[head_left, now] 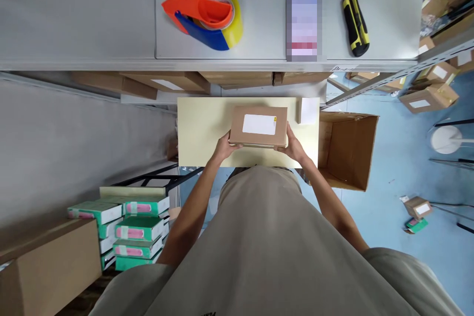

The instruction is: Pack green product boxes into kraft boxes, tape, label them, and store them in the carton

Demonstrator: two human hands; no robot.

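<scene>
A small brown cardboard box [237,126] with a white label [258,124] on its top is between my two hands. My left hand [224,147] grips its left near corner, thumb along the front side. My right hand [293,144] holds the right near corner in the same way. Beneath the box is a pale yellow table [200,131]; whether the box rests on it or is slightly raised I cannot tell. At the table's far right corner lies a stack of white paper or labels [307,110].
On the grey shelf [259,19] ahead lie a tape dispenser [211,17], a blurred phone-like rectangle [304,26] and a utility knife [355,22]. An open carton [350,150] stands right of the table. Green boxes [138,227] are stacked at left; several parcels [429,98] lie at right.
</scene>
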